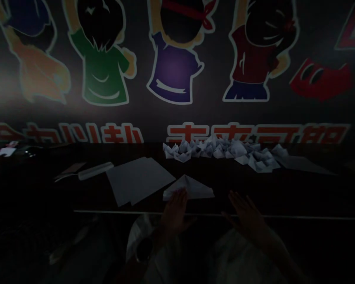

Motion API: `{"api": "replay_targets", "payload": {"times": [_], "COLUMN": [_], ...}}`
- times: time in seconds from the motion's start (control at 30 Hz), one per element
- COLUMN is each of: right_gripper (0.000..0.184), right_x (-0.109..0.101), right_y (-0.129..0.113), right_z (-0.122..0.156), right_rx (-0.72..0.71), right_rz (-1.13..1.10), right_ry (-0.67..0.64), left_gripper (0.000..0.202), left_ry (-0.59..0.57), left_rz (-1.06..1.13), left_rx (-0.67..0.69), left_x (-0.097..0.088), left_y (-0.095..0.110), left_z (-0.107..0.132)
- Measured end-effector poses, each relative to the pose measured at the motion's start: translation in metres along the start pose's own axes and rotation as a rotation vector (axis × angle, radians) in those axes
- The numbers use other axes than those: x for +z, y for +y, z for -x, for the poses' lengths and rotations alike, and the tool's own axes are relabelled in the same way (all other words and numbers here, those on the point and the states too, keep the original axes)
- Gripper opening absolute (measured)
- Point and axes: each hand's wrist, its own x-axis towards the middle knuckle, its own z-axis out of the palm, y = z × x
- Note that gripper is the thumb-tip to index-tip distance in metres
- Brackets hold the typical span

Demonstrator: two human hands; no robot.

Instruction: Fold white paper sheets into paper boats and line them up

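A folded white sheet of paper (199, 190), pointed at the top and wide at its base, lies on the dark table near the front edge. My left hand (176, 207) rests on its lower left part, fingers stretched out flat and pressed together lightly. A dark watch is on the left wrist. To the right of the paper, apart from it, my right hand (244, 209) lies at the table edge with its fingers spread and nothing in them. Left of the folded paper is a stack of flat white sheets (139, 179), slightly fanned.
Several folded paper boats (215, 149) are heaped at the back of the table, with a flat sheet (309, 164) to their right. A pale rolled or long object (95, 171) lies left of the stack. Behind stands a wall with painted figures (174, 73).
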Motion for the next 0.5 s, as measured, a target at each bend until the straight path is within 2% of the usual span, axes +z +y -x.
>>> {"api": "replay_targets", "payload": {"times": [0.07, 0.17, 0.3, 0.4, 0.5], "right_gripper": [0.064, 0.067, 0.069, 0.065, 0.063], "right_x": [-0.002, -0.002, 0.004, 0.008, 0.006], "right_y": [-0.007, -0.025, -0.048, -0.052, -0.049], "right_z": [-0.004, -0.014, -0.023, -0.023, -0.022], "right_rx": [0.02, 0.023, -0.142, -0.144, -0.129], "right_rz": [-0.005, -0.024, -0.066, -0.084, -0.092], "right_ry": [0.016, 0.063, 0.042, 0.021, 0.008], "left_gripper": [0.079, 0.075, 0.072, 0.071, 0.069], "left_ry": [-0.013, 0.007, 0.021, 0.023, 0.055], "left_rz": [0.003, 0.027, 0.094, 0.105, 0.052], "left_rx": [0.011, 0.025, 0.099, 0.129, 0.111], "left_x": [-0.006, -0.011, -0.006, -0.002, -0.001], "left_y": [-0.005, 0.002, 0.023, 0.029, 0.02], "left_z": [0.006, 0.005, -0.01, -0.016, -0.009]}}
